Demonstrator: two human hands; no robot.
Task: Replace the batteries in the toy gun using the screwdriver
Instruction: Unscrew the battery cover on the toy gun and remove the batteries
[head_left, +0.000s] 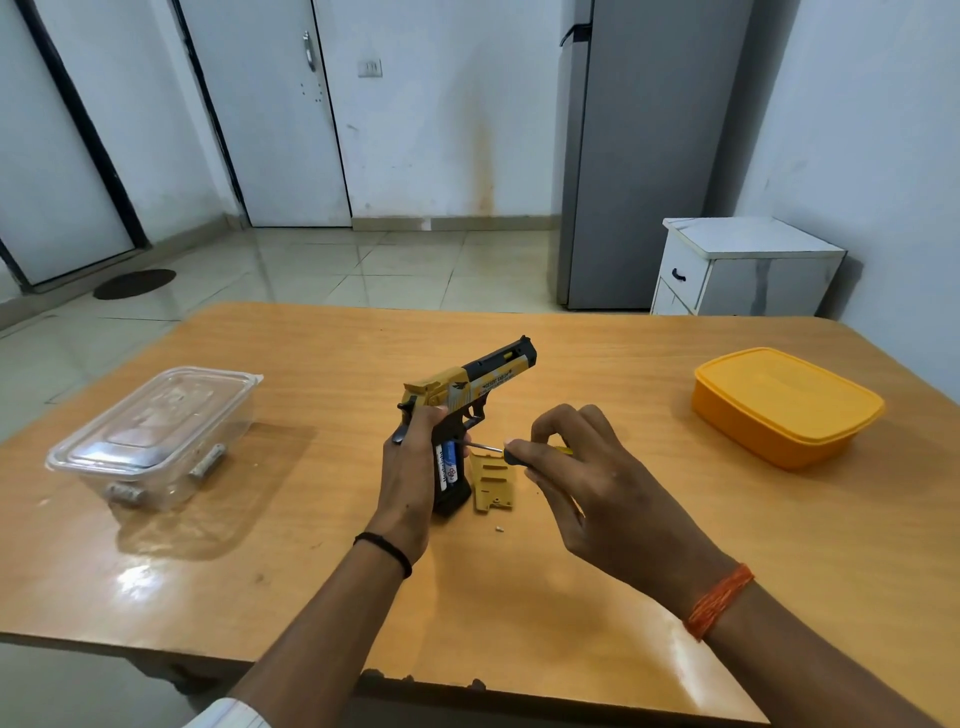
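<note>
My left hand (408, 467) covers the gun's (462, 395) grip back; my right hand (576, 467) hides most of the screwdriver (511, 453). The battery (450, 464) lettering is unreadable. The table's (311, 571) near corners are cut off.

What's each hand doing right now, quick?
Left hand: closed around the toy gun, holding it up off the table.
Right hand: closed on the screwdriver, tip at the open battery compartment.

Yellow-black toy gun (470, 387) stands grip-down, batteries (449, 464) exposed, cover (492, 483) flat beside it, screwdriver (511, 451) tip near them.
</note>
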